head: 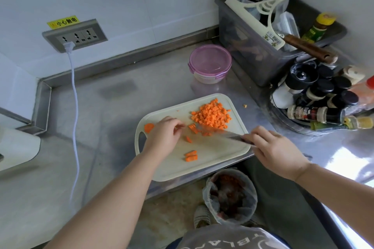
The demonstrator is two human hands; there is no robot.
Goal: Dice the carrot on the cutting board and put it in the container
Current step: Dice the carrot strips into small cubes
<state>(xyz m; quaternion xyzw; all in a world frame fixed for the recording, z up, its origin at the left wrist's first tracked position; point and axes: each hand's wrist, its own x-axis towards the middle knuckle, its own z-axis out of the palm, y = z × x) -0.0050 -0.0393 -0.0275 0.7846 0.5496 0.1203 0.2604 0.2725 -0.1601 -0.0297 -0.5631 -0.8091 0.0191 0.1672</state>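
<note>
Cutting board [202,166], centre frame, on tabletop [113,111]: diced carrot pile [212,116] is being kept at its upper right. Knife [226,134] is being gripped by right hand [277,151], fingers clamped on the handle. Left hand [165,133] is being held with fingers curled beside carrot sticks [192,128]; contact cannot be told. Lidded container [210,63] is being left above the board.

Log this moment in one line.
step: dicing; left hand: holds carrot strips; right hand: grips knife; diced carrot: on cutting board; container: lid on

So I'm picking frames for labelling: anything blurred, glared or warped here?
Head view: the knife blade smears with motion blur beside the carrot strips; glare whitens the steel counter at far right; the wide-angle lens bows the wall edge; the diced carrot pile reads sharp.
</note>
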